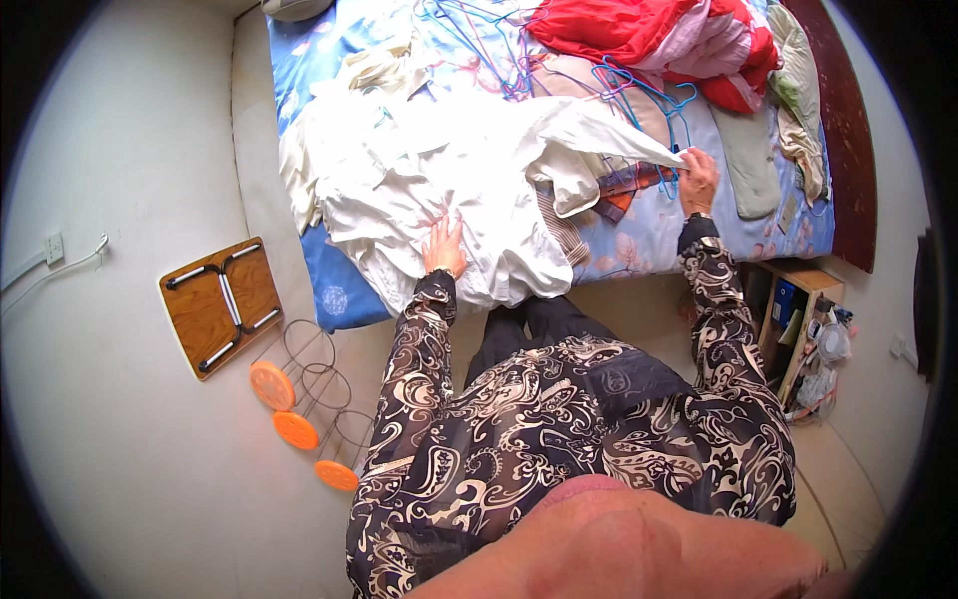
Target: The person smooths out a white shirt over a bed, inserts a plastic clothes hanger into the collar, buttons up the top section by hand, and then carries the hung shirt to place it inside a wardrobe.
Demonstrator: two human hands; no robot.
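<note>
A white long-sleeved garment [494, 157] lies spread over the left and middle of a bed with a blue floral sheet [629, 251]. My left hand [444, 245] rests flat on its near part, fingers spread. Out to the right, my right hand [698, 180] grips the end of a sleeve, which is drawn out taut. Blue plastic hangers [677, 112] lie just beyond that hand, partly under the sleeve. A striped cloth [561, 228] and an orange and dark checked cloth [620, 202] show from beneath the garment.
A red and pink quilted item [658, 37] lies at the bed's far side, near more hangers [486, 45]. A folded grey-green cloth [745, 165] is at the right. On the floor stand a wooden shelf [812, 281], orange round stools [296, 430] and a folded wooden table [194, 314].
</note>
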